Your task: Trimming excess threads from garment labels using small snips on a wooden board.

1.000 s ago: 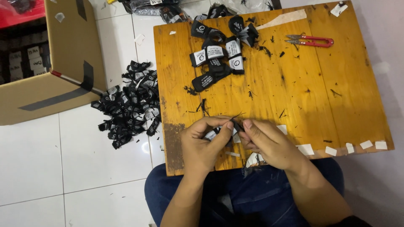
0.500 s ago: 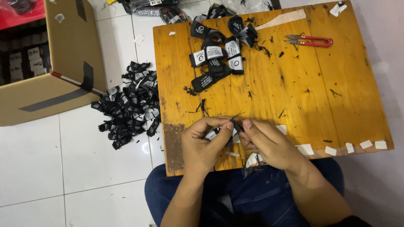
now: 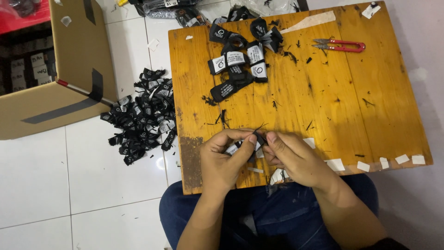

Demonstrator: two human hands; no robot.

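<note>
Black fabric label (image 3: 255, 141), its long axis running between both hands, is being pinched by the left hand (image 3: 225, 157) and right hand (image 3: 291, 157), fingers clenched on it.

L hand (image 3: 223, 159) & R hand (image 3: 296, 159) meet, fingertips in pinch grip

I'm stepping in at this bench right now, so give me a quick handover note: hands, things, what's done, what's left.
Left hand and right hand: both pinch one small black label over the near edge of the wooden board.
Done, it seems: a heap of black labels on the floor beside the cardboard box.
Left: a small bunch of labels at the board's far side; red snips lie unused.
</note>
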